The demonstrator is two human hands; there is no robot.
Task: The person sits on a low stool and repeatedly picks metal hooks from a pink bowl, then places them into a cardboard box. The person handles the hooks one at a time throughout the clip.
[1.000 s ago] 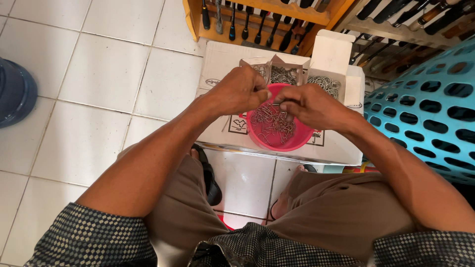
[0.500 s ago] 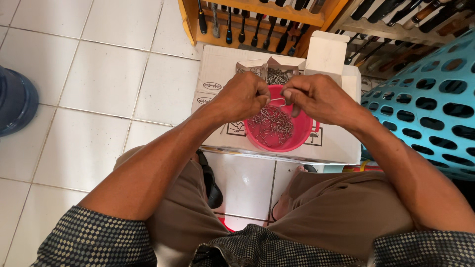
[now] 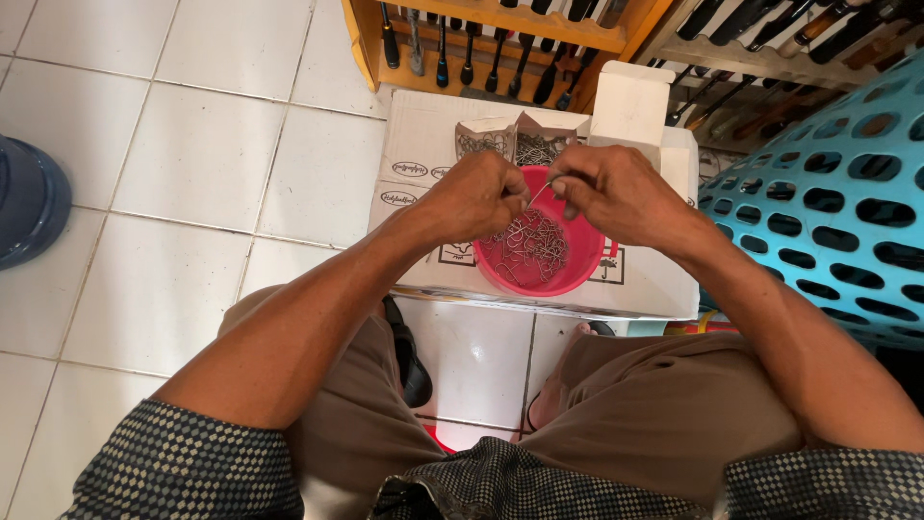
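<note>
Wire hook point(image 3: 539, 192) is pinched between both hands over the pink bowl's point(image 3: 587, 252) twelve o'clock rim: left hand point(image 3: 472, 197) closed on one end, right hand point(image 3: 616, 193) on the other. Light, stiff, springy, likely to snag; best gripped at its ends.

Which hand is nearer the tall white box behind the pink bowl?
Right. The right hand sits just in front of the white box; the left hand is farther off, over the pink bowl's other side.
</note>
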